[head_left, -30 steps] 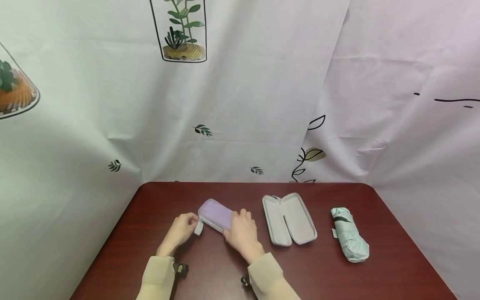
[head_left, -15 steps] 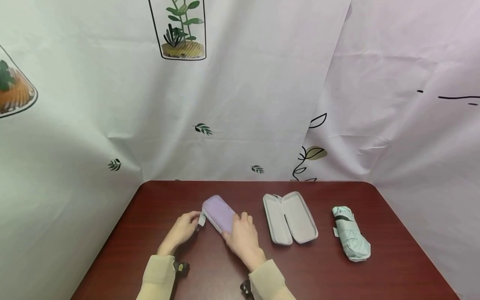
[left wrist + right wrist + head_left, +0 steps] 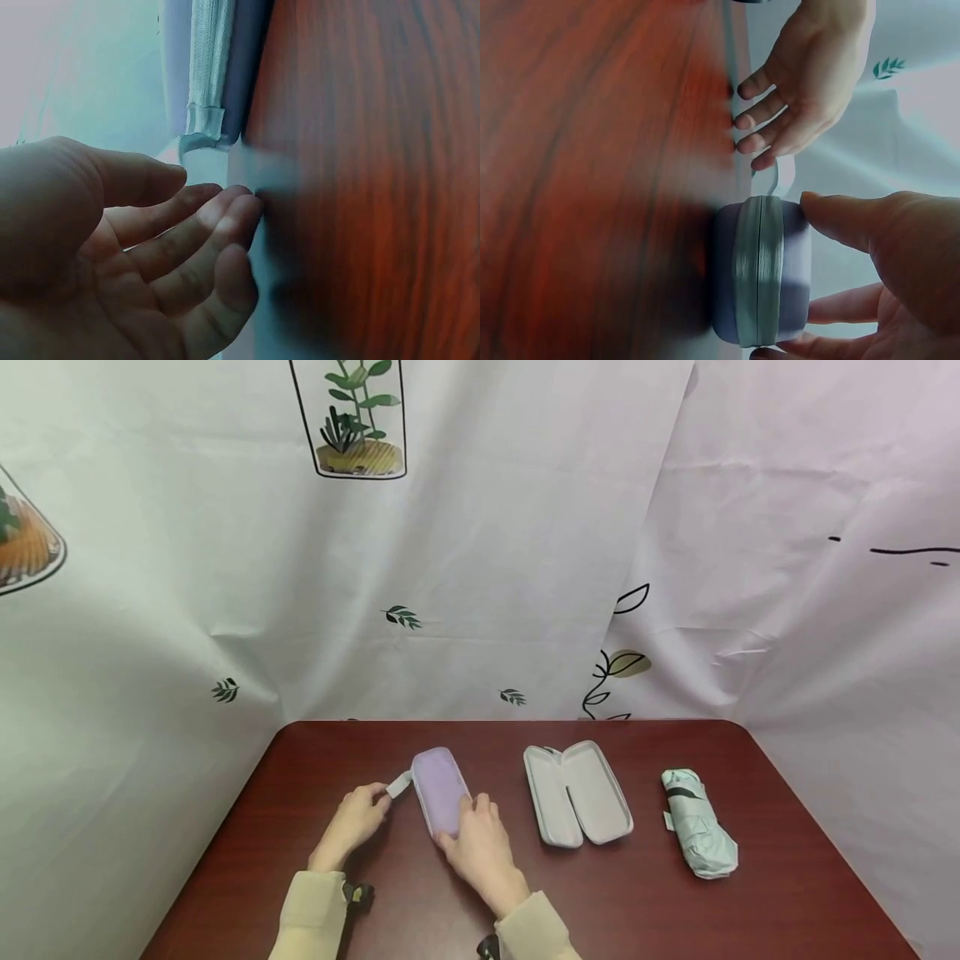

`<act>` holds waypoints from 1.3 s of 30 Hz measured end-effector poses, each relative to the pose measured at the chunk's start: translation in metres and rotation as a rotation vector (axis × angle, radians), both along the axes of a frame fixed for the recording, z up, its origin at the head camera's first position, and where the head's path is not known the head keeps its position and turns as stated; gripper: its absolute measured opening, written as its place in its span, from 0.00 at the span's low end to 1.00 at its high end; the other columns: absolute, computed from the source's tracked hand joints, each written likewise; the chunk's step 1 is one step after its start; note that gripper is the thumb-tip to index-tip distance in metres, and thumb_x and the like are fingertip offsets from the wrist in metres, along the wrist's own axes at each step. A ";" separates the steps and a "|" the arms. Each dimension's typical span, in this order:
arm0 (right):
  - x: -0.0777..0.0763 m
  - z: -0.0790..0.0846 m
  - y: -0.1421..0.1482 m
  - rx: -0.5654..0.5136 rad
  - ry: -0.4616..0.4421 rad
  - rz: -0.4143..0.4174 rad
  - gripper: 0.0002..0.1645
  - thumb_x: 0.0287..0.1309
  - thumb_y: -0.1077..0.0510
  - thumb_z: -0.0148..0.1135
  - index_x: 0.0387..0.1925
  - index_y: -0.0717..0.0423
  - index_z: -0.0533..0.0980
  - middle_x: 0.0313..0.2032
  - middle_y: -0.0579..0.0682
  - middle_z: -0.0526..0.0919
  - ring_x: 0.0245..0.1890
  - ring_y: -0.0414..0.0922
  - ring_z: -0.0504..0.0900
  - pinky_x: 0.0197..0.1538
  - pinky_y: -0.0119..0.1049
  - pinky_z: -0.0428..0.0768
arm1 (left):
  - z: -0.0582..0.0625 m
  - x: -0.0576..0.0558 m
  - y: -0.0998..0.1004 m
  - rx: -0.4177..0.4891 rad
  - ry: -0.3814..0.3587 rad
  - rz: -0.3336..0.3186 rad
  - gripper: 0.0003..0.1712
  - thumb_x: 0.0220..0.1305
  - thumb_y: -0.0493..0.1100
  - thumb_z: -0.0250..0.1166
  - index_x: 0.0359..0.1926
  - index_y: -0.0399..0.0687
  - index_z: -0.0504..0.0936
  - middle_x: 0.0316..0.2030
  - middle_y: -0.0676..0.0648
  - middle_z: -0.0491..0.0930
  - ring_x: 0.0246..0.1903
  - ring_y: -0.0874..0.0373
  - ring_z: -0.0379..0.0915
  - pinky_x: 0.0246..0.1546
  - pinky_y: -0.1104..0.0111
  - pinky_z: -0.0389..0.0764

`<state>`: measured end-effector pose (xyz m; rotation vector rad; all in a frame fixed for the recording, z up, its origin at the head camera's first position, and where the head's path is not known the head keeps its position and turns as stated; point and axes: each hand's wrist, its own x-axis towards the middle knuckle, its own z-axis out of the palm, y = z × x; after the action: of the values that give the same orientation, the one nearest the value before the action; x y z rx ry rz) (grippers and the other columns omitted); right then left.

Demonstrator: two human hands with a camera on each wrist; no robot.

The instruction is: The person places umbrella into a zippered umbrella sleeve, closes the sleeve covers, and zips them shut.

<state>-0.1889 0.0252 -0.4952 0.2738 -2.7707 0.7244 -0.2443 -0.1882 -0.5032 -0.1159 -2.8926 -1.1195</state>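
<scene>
A purple zip case (image 3: 441, 789) lies closed on the table, a pale fabric tab (image 3: 400, 784) sticking out at its far left corner. My right hand (image 3: 478, 852) grips the near end, thumb on one side and fingers on the other. In the right wrist view, the pale zipper band (image 3: 759, 270) runs around the case's end. My left hand (image 3: 354, 821) is just left of the case, fingertips right at the tab's end. Seen from the left wrist, the thumb and loosely bent fingers (image 3: 191, 247) stand apart, and the tab passes behind them.
To the right on the dark red wooden table (image 3: 600, 910), an opened case (image 3: 596, 793) shows its light grey inside. Farther right lies a folded mint umbrella (image 3: 699, 831) with a dark band. A white printed curtain (image 3: 480, 568) hangs behind the table.
The purple case has turned clockwise and shifted slightly right, so its long side now points more straight away from me. The tab swung outward to the left; my left hand moved slightly left.
</scene>
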 end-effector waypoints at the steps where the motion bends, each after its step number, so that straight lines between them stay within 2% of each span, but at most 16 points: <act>1: 0.001 0.000 -0.001 -0.003 -0.002 0.003 0.38 0.47 0.44 0.75 0.50 0.67 0.75 0.38 0.59 0.73 0.38 0.54 0.76 0.37 0.47 0.78 | 0.001 0.001 -0.001 -0.005 -0.001 0.000 0.11 0.64 0.34 0.59 0.45 0.37 0.82 0.24 0.50 0.79 0.23 0.60 0.72 0.29 0.62 0.72; 6: 0.006 -0.002 -0.005 -0.011 0.011 0.014 0.38 0.48 0.44 0.75 0.51 0.68 0.75 0.38 0.58 0.74 0.39 0.53 0.77 0.39 0.47 0.78 | 0.005 0.004 -0.006 -0.033 -0.015 0.002 0.14 0.65 0.36 0.59 0.49 0.34 0.80 0.30 0.49 0.82 0.25 0.61 0.76 0.35 0.58 0.75; 9: 0.007 -0.003 -0.006 -0.005 0.024 0.015 0.37 0.48 0.44 0.75 0.51 0.68 0.76 0.38 0.58 0.74 0.38 0.53 0.77 0.38 0.47 0.78 | 0.006 0.004 -0.008 -0.050 -0.028 0.014 0.15 0.66 0.38 0.58 0.50 0.35 0.80 0.31 0.48 0.82 0.27 0.58 0.78 0.38 0.54 0.76; 12: 0.008 -0.004 -0.006 -0.002 0.027 0.014 0.37 0.48 0.45 0.75 0.51 0.67 0.76 0.38 0.57 0.74 0.37 0.52 0.77 0.37 0.46 0.78 | 0.006 0.004 -0.009 -0.079 -0.022 0.018 0.15 0.66 0.40 0.59 0.50 0.36 0.81 0.36 0.44 0.83 0.36 0.49 0.80 0.42 0.50 0.75; 15: 0.009 -0.004 -0.004 0.002 0.030 0.026 0.35 0.49 0.45 0.74 0.51 0.66 0.76 0.37 0.57 0.75 0.36 0.52 0.77 0.36 0.46 0.77 | 0.007 0.005 -0.010 -0.102 -0.010 0.010 0.16 0.67 0.41 0.58 0.51 0.36 0.80 0.43 0.40 0.83 0.45 0.41 0.78 0.46 0.46 0.73; 19: 0.011 0.001 0.001 0.002 0.030 0.062 0.35 0.51 0.46 0.73 0.53 0.67 0.76 0.39 0.57 0.75 0.38 0.51 0.76 0.39 0.45 0.77 | 0.011 0.006 -0.006 -0.100 -0.010 0.008 0.18 0.68 0.43 0.58 0.54 0.36 0.79 0.49 0.37 0.81 0.52 0.38 0.75 0.50 0.45 0.72; 30: 0.011 0.033 0.036 -0.022 0.022 0.068 0.34 0.56 0.48 0.68 0.59 0.64 0.74 0.48 0.59 0.75 0.50 0.55 0.74 0.49 0.49 0.76 | 0.025 0.011 0.012 -0.065 0.057 0.017 0.19 0.69 0.46 0.59 0.53 0.38 0.80 0.49 0.38 0.81 0.53 0.40 0.75 0.52 0.46 0.71; 36: 0.009 0.043 0.059 -0.056 0.083 0.062 0.32 0.55 0.52 0.70 0.58 0.66 0.74 0.48 0.62 0.75 0.51 0.57 0.74 0.53 0.50 0.74 | 0.031 0.009 0.022 -0.038 0.054 0.047 0.23 0.71 0.52 0.57 0.55 0.40 0.80 0.50 0.39 0.81 0.53 0.39 0.74 0.52 0.46 0.71; 39: 0.008 0.046 0.073 -0.065 0.078 0.066 0.32 0.56 0.52 0.69 0.58 0.65 0.74 0.51 0.62 0.74 0.53 0.58 0.74 0.55 0.51 0.73 | 0.034 0.009 0.028 -0.023 0.055 0.046 0.22 0.71 0.52 0.57 0.55 0.41 0.80 0.50 0.39 0.81 0.53 0.40 0.74 0.51 0.46 0.71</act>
<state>-0.1806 0.0978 -0.4496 0.3730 -2.6703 0.8010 -0.2353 -0.1603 -0.4697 -0.0784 -2.8453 -1.0587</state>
